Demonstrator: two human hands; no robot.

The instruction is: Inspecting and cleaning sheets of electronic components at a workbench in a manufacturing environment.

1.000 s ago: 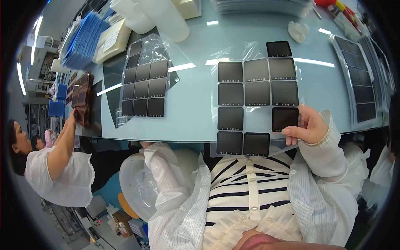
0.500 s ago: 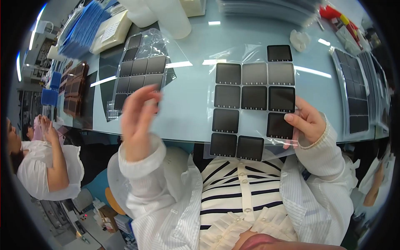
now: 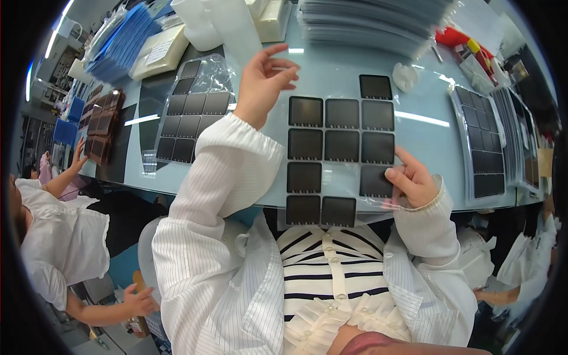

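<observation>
A clear plastic sheet [image 3: 343, 204] bearing several dark square tiles [image 3: 341, 145] lies on the pale blue table [image 3: 426, 127] in front of me. My right hand [image 3: 413, 178] rests on the sheet's right edge, its fingers pressing a tile there. My left hand [image 3: 263, 83] hovers with fingers apart above the sheet's upper left corner, holding nothing that I can see. One single dark tile [image 3: 376, 87] lies apart at the top right of the group.
A second clear bag of dark tiles [image 3: 192, 112] lies left. Stacked sheets [image 3: 373, 21] and white containers [image 3: 219, 23] stand at the back; more tile strips [image 3: 488, 148] lie right. A co-worker [image 3: 56, 225] stands at left by brown tiles [image 3: 100, 124].
My left hand has come up from below the table edge and reached forward to the sheet's upper left. My right hand has stayed on the sheet's right edge.
</observation>
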